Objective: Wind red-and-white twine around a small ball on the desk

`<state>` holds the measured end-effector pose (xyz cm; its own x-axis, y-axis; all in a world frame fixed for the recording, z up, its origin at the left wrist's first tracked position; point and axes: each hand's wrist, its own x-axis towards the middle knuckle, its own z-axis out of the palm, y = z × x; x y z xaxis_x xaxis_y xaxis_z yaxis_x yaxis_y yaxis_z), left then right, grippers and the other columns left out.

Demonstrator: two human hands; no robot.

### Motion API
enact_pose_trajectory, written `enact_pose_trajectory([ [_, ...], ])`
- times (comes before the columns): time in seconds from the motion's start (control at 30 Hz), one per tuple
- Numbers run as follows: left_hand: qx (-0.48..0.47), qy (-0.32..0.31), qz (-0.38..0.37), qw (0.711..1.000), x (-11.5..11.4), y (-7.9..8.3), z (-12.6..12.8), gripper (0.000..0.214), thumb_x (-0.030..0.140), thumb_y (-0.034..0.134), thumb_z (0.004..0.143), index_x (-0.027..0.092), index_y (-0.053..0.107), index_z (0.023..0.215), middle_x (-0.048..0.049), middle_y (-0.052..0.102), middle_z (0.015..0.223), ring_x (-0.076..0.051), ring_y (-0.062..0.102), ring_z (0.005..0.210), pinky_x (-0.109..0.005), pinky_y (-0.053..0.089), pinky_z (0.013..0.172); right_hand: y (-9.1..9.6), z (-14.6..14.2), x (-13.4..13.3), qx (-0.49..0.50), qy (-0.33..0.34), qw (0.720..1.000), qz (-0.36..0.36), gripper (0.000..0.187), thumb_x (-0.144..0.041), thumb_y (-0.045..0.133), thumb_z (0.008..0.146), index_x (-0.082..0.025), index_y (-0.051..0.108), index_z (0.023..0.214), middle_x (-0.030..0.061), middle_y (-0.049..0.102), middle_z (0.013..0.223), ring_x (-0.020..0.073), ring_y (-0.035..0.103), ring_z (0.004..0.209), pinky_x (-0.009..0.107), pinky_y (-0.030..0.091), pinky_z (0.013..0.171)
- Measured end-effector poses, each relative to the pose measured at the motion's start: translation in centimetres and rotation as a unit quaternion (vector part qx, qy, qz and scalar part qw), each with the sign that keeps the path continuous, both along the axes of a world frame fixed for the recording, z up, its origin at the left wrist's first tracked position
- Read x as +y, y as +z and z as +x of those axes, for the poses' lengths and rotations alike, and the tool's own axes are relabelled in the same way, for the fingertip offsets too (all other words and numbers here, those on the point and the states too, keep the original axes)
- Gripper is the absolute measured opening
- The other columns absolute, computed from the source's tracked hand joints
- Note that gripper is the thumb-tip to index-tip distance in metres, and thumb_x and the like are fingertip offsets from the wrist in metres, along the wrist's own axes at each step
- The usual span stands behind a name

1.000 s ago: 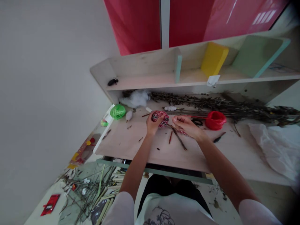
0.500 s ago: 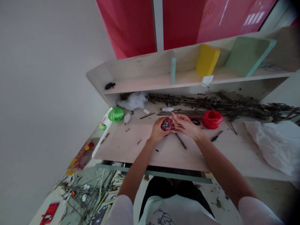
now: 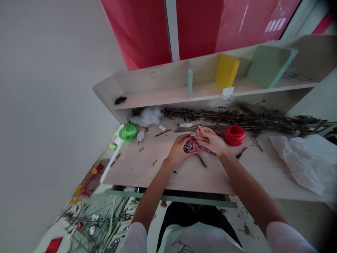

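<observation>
Two red cabinet doors [image 3: 147, 31] rise behind a pale shelf unit [image 3: 158, 88], with a white wall [image 3: 52, 105] along the left. Below the shelves lies a wide wooden board [image 3: 168, 172], and a heap of dry stems [image 3: 97, 225] sits lower down, beyond the board's near edge. A crumpled white plastic sheet [image 3: 302, 163] lies to the right of the board, and a long bundle of dry twigs [image 3: 231, 117] stretches along the back beneath the shelf. A red roll of twine [image 3: 235, 135] sits just right of the hands, while a green ball of twine [image 3: 127, 132] and a tuft of white cotton fluff [image 3: 146, 117] lie further left. Over the middle of the board, the left hand [image 3: 179, 149] is curled closed around a small ball of red and dark twine [image 3: 191, 145], held clear of the wood. The right hand [image 3: 210, 140] is drawn narrow just beside that ball, above a twisted strand [image 3: 207, 150] running out from it, though whether its fingers grip the strand cannot be told
</observation>
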<state>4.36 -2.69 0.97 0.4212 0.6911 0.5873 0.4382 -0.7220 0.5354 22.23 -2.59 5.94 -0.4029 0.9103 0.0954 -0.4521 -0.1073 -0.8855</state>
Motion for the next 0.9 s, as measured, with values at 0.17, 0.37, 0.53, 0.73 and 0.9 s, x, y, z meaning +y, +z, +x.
enact_pose_trajectory([
  [0.17,0.016,-0.06,-0.099,0.993,-1.7,3.4,0.1,0.062,0.046,0.082,0.06,0.022,0.062,0.114,-0.0098,0.06,0.114,-0.023,0.059,0.106,-0.037,0.047,0.097,0.1,0.6,0.2,-0.004,-0.064,0.998,-0.012,0.035,-0.045,0.074,0.072,-0.022,0.048,0.071,-0.0065,0.021,0.061,0.0089,0.011,0.05,0.025,0.013,0.042],
  [0.37,0.008,-0.097,-0.233,0.967,-3.9,6.6,-0.1,0.078,0.047,0.086,0.051,0.022,0.058,0.119,-0.0069,0.065,0.113,-0.024,0.062,0.103,-0.033,0.047,0.093,0.2,0.7,0.1,-0.08,-0.086,0.993,0.0,0.035,-0.047,0.075,0.07,-0.021,0.051,0.071,-0.0076,0.023,0.058,0.0079,0.012,0.049,0.025,0.013,0.043],
  [0.53,0.046,-0.062,-0.232,0.97,-4.1,7.4,-1.8,0.075,0.049,0.084,0.054,0.023,0.057,0.118,-0.0061,0.066,0.113,-0.025,0.062,0.105,-0.033,0.045,0.093,-0.1,0.8,0.4,-0.156,-0.14,0.975,0.066,0.034,-0.05,0.072,0.071,-0.019,0.059,0.074,-0.0049,0.041,0.062,0.0071,0.024,0.05,0.025,0.019,0.047],
  [0.73,0.02,-0.076,-0.304,0.949,-4.8,7.8,-2.9,0.097,0.046,0.086,0.049,0.024,0.043,0.133,-0.0067,0.066,0.111,-0.025,0.062,0.104,-0.034,0.046,0.093,-0.7,-0.8,0.4,-0.253,-0.202,0.933,0.153,0.039,-0.055,0.07,0.071,-0.017,0.062,0.068,-0.0022,0.048,0.06,0.0101,0.038,0.056,0.025,0.028,0.054],
  [0.9,0.063,-0.064,-0.305,0.948,-5.2,7.6,-3.5,0.098,0.047,0.086,0.049,0.024,0.044,0.134,-0.0073,0.065,0.11,-0.027,0.062,0.105,-0.037,0.046,0.094,-1.4,-1.6,0.3,-0.307,-0.233,0.897,0.217,0.037,-0.054,0.07,0.072,-0.017,0.065,0.07,0.0005,0.056,0.062,0.012,0.042,0.057,0.026,0.032,0.055],
])
